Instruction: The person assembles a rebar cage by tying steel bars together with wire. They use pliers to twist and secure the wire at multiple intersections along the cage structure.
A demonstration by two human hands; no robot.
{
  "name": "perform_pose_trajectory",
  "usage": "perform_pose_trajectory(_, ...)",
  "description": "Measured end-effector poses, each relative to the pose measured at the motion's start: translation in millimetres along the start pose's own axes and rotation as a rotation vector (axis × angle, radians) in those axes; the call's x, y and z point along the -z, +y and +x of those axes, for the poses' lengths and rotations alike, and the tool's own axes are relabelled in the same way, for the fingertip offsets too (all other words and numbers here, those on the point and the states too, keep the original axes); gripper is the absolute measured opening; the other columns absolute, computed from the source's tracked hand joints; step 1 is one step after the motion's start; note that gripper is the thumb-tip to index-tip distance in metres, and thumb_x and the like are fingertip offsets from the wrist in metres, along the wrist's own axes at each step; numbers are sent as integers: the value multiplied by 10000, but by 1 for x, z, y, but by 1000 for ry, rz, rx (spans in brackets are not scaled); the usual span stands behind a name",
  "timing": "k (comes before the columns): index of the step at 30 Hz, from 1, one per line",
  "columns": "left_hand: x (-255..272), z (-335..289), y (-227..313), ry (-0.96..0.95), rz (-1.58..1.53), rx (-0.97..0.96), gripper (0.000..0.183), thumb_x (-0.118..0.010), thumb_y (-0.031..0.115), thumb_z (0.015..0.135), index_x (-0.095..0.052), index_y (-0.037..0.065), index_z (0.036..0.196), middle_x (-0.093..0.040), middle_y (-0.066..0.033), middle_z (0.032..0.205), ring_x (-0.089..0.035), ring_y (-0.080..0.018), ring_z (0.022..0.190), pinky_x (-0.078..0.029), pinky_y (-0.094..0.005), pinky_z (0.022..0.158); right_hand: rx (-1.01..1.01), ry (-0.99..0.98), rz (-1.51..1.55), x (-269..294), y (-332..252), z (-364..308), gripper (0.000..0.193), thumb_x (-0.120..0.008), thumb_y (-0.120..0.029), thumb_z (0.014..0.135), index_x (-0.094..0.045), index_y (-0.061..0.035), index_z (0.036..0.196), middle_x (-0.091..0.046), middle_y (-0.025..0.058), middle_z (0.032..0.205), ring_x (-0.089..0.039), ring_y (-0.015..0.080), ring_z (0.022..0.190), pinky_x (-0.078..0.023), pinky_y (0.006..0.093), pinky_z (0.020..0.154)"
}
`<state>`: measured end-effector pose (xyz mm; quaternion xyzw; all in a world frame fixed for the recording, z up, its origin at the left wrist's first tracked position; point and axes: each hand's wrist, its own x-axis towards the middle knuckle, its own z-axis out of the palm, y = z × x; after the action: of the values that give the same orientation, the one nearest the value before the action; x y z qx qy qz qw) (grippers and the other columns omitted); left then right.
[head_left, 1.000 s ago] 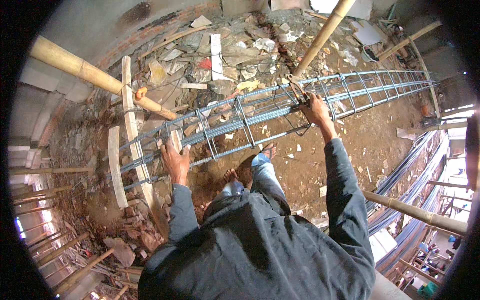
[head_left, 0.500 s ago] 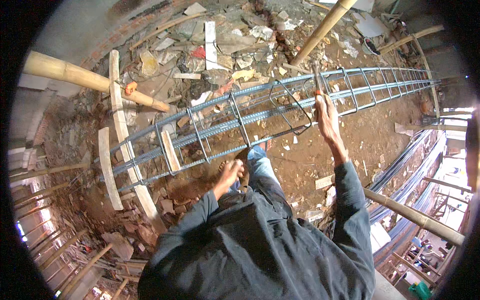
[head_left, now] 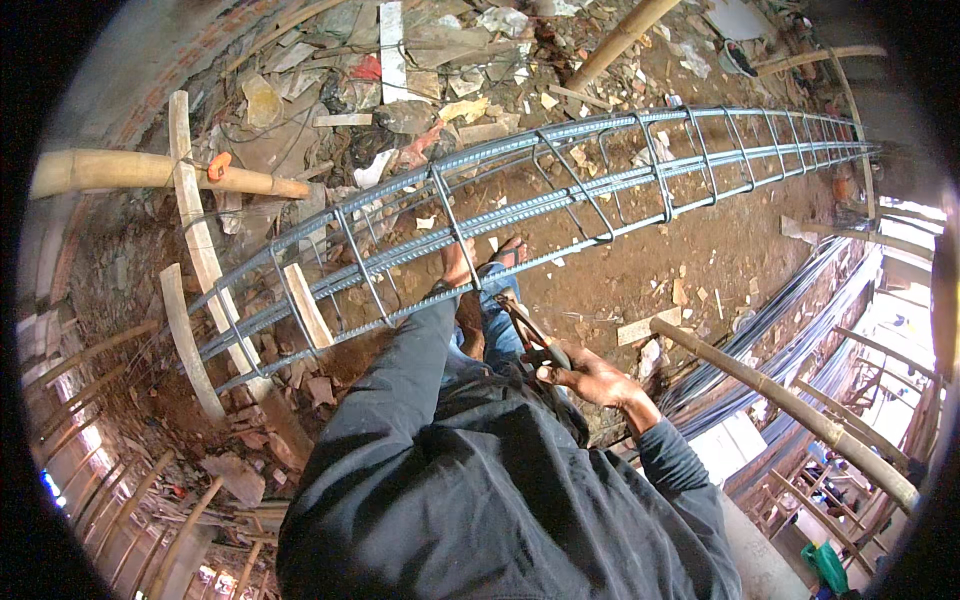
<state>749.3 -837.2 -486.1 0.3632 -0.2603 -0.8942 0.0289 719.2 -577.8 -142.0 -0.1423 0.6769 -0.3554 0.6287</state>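
Note:
A long cage of steel reinforcing bars (head_left: 540, 203) with square stirrups runs across in front of me. My left hand (head_left: 458, 262) reaches to its near lower bar, beside a stirrup (head_left: 447, 200); the bars partly cover the fingers, and whether they grip is unclear. In my right hand (head_left: 595, 378), close to my body, is a pair of pincers (head_left: 528, 328). Their handles lie in my closed fingers, and the jaws point up and left toward the cage, apart from it. A tilted stirrup (head_left: 578, 185) sits farther right along the bars.
Wooden strips (head_left: 200, 240) stand beneath the cage's left end, near a bamboo pole (head_left: 120, 174). Broken rubble (head_left: 410, 120) covers the far ground. At right lie bundles of long steel rods (head_left: 800, 310) and another bamboo pole (head_left: 790, 412). My sandalled foot (head_left: 512, 252) is close under the cage.
My right hand has come back from the cage's far bars to near my body with the pincers. My left hand has reached forward from near my lap to the near lower bar.

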Motion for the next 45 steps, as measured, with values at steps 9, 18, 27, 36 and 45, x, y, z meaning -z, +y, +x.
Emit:
perform_pose_trajectory(9, 10, -12, -23, 142, 94, -33, 508, -444, 642, 1068, -598, 160, 1019, -671, -26, 881, -576, -129, 614, -450, -315, 495, -234, -207, -79, 29, -19, 15, 688, -696, -452, 1019, -504, -64, 1554, -645, 135, 1438, -586, 265, 1308, -444, 411, 1123)
perform_pose_trajectory(18, 6, -7, -29, 340, 446, -269, 483, -445, 602, 1075, -594, 143, 1065, -668, -43, 912, -583, -156, 659, -458, -340, 552, -308, -347, 328, 46, 7, 34, 696, -727, -290, 1023, -423, -44, 1599, -566, 122, 1503, -604, 246, 1277, -552, 401, 1100)
perform_pose_trajectory(27, 2, 4, -28, 438, 700, -390, 461, -446, 562, 1081, -591, 126, 1110, -665, -60, 942, -590, -183, 703, -465, -364, 608, -307, -494, 455, 61, 7, 53, 637, -679, -274, 1054, -432, -29, 1588, -579, 168, 1495, -654, 343, 1240, -593, 483, 1036)
perform_pose_trajectory(36, 10, 1, -36, 455, 669, -346, 442, -446, 523, 1087, -587, 109, 1155, -662, -77, 973, -597, -210, 748, -473, -388, 665, -387, -434, 531, 64, 22, 48, 559, -785, -343, 976, -576, -21, 1382, -734, 95, 954, -748, 196, 760, -648, 359, 638)
perform_pose_trajectory(45, 5, 0, -47, 151, -85, 65, 428, -447, 483, 1094, -584, 92, 1200, -660, -95, 1003, -604, -237, 792, -481, -413, 721, -209, -377, 175, 53, 22, 42, 625, -903, -187, 800, -501, 41, 1220, -728, 116, 847, -719, 201, 668, -585, 346, 547)
